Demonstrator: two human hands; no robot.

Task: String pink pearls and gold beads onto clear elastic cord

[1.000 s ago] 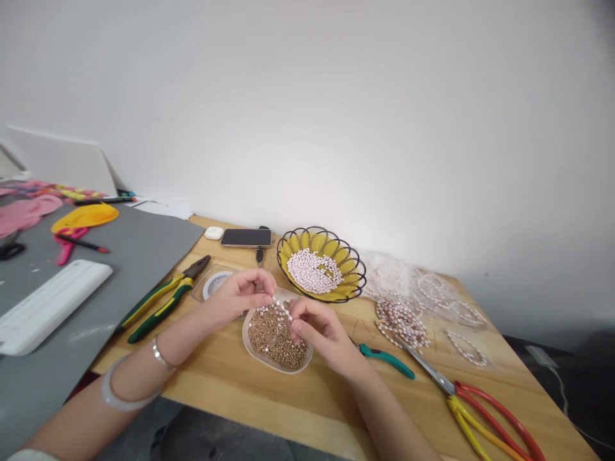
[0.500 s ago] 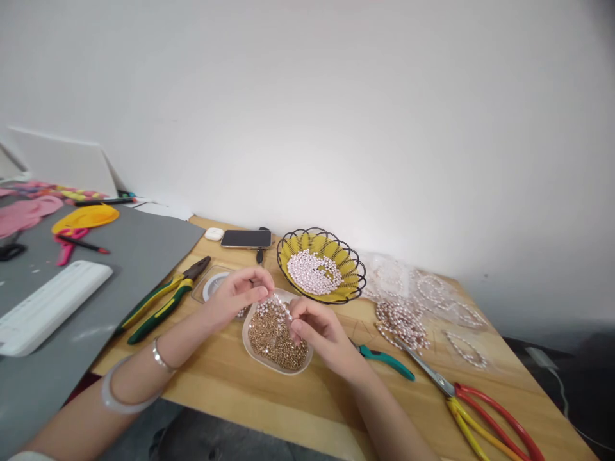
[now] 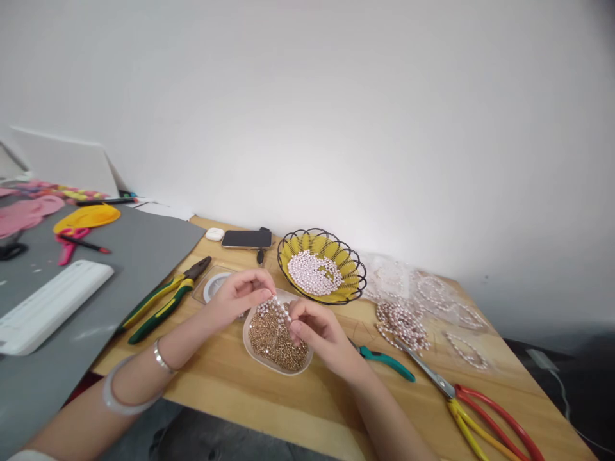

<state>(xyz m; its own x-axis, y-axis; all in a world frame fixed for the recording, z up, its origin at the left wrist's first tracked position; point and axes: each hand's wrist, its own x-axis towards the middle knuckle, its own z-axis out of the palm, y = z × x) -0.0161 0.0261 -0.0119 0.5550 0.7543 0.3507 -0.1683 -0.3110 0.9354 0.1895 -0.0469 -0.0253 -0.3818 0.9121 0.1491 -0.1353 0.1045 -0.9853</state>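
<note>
A short string of pale, shiny beads (image 3: pixel 283 308) stretches between my two hands. My left hand (image 3: pixel 246 292) pinches its upper left end between thumb and fingertips. The lower right end is in the closed fingers of my right hand (image 3: pixel 314 326). Directly below them is a white dish (image 3: pixel 248 349) holding small gold beads (image 3: pixel 276 342), with some pale beads at its far side. Behind my hands stands a black wire basket (image 3: pixel 360 272) with a yellow lining, and pale pink beads (image 3: pixel 314 272) lie in it.
Green-and-yellow pliers (image 3: pixel 168 298) lie left, near a spool (image 3: pixel 214 286). Teal-handled pliers (image 3: pixel 387 362), large scissors (image 3: pixel 449 388), a heap of bead strings (image 3: pixel 402 325) and bagged bracelets (image 3: pixel 432 291) are right. A phone (image 3: pixel 246 239) lies at the back; a grey mat (image 3: pixel 144 246) covers the left.
Both hands stay over the dish, still holding the bead string. It looks slightly straighter between them now; otherwise only a tiny shift of the view shows.
</note>
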